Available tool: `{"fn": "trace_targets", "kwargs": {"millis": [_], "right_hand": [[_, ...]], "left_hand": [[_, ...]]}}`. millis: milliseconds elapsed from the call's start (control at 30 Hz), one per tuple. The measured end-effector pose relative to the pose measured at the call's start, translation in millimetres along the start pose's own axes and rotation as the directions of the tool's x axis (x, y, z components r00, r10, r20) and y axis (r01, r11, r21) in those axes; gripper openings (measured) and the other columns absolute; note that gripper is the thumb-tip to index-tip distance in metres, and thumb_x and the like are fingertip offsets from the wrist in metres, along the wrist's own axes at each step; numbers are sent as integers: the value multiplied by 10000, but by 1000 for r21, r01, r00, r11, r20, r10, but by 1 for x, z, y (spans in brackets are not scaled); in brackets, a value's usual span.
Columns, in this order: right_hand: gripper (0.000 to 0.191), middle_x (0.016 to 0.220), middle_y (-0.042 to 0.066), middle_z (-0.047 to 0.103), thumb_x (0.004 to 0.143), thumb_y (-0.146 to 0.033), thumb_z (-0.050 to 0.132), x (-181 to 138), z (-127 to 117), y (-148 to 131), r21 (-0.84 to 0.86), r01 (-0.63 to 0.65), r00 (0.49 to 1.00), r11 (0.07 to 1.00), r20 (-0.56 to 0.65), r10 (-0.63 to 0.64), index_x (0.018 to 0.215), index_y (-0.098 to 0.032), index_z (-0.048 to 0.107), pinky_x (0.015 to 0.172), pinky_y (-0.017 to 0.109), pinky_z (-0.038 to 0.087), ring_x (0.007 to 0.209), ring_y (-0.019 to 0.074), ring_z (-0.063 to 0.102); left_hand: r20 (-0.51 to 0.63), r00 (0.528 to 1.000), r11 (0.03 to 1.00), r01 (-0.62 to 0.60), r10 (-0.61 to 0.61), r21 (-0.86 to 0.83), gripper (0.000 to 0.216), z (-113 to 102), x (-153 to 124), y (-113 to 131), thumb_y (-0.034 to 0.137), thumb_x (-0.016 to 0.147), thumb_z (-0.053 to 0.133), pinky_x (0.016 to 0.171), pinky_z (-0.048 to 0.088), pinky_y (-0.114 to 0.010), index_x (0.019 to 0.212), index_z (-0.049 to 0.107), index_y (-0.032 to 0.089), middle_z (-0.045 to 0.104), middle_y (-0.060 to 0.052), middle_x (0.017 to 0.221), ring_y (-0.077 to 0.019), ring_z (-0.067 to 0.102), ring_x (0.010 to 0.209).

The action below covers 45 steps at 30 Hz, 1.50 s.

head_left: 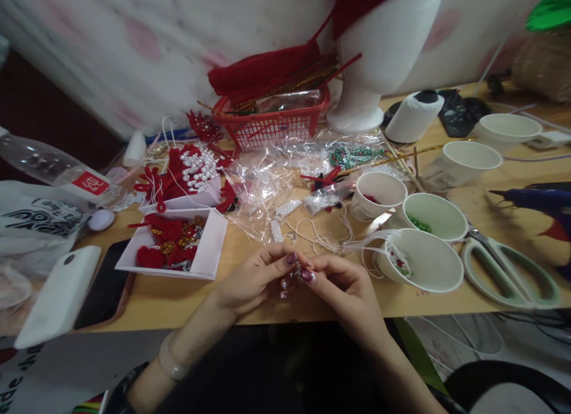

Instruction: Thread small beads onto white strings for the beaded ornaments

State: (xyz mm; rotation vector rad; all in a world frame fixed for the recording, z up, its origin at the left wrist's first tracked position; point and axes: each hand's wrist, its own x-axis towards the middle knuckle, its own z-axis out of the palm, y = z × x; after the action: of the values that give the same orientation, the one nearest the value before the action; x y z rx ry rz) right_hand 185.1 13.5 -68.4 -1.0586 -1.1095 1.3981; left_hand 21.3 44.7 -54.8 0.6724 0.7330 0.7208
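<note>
My left hand (255, 277) and my right hand (347, 281) meet at the table's front edge, thumbs and fingertips pinched together. Between them is a small shiny beaded piece (294, 275), mostly covered by my fingers; its exact shape is hard to make out. Just beyond my fingertips, thin white cord (319, 241) lies in loose loops. It runs right into the nearest paper cup (428, 265), where a few small beads show. A strip of small white beads (285, 210) lies behind my left hand.
A white box of red and gold ornaments (212, 247) stands left, near a phone (104, 286) and a bottle (57, 170). Scissors (508, 271), a glue gun (535, 200) and a cup of green beads (435, 215) are right. Behind are a red basket (272, 128) and a white mannequin head (379, 57).
</note>
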Motion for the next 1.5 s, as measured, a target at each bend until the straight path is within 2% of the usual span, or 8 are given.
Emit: {"fn": "trace_targets", "kwargs": {"millis": [167, 500, 733, 900, 1033, 1267, 1500], "right_hand": [[265, 560, -9, 600, 756, -457, 789, 0, 0, 0, 36, 9, 1000, 999, -26, -8, 731, -196, 748, 481, 206, 393, 517, 102, 490], [217, 549, -19, 588, 733, -395, 822, 0, 0, -1, 94, 18, 1000, 995, -15, -17, 723, -191, 750, 475, 164, 363, 503, 73, 470], [191, 586, -14, 613, 786, -390, 776, 0, -1, 4, 89, 30, 1000, 996, -3, -30, 770, -202, 748, 511, 170, 387, 533, 77, 487], [142, 622, -8, 646, 826, -359, 737, -1, -1, 4, 65, 45, 999, 997, 5, -45, 794, -223, 759, 555, 186, 428, 578, 95, 539], [117, 628, -15, 657, 840, -340, 723, -2, 0, 2, 37, 52, 999, 998, 14, -52, 804, -236, 763, 544, 179, 415, 567, 89, 531], [134, 652, -9, 665, 856, -344, 699, -2, 1, 1, 2, 54, 999, 999, 7, -54, 817, -229, 756, 563, 191, 420, 602, 101, 545], [145, 645, 4, 664, 847, -332, 694, -3, 4, -1, -37, 64, 998, 997, -1, -64, 859, -207, 767, 515, 197, 383, 560, 99, 509]], "left_hand": [[-34, 991, 982, -123, 129, 141, 265, -2, -1, 0, 423, 749, 832, 518, 388, -170, 802, 760, 173, 609, 12, 673, -70, 491, 560], [14, 974, 943, -222, 226, 250, 165, -5, -3, -1, 396, 820, 778, 604, 405, -198, 842, 790, 233, 649, 13, 718, -87, 525, 625], [68, 943, 848, -324, 327, 419, 133, -7, -4, 1, 359, 862, 739, 617, 409, -221, 891, 812, 252, 637, 2, 711, -99, 514, 631], [3, 953, 886, -283, 303, 367, 180, -6, -3, 0, 376, 806, 789, 602, 420, -216, 904, 799, 226, 653, -2, 740, -97, 519, 625], [-55, 950, 907, -276, 309, 318, 179, -4, -4, -2, 344, 753, 835, 565, 423, -191, 802, 760, 190, 639, 11, 707, -81, 511, 591], [-91, 914, 826, -312, 396, 469, 189, -2, -6, 2, 354, 773, 817, 575, 450, -188, 798, 756, 178, 671, -3, 723, -95, 555, 621], [-89, 910, 834, -329, 406, 443, 197, -8, -5, -2, 380, 783, 811, 573, 437, -172, 810, 756, 193, 660, 14, 706, -83, 544, 619]]}}
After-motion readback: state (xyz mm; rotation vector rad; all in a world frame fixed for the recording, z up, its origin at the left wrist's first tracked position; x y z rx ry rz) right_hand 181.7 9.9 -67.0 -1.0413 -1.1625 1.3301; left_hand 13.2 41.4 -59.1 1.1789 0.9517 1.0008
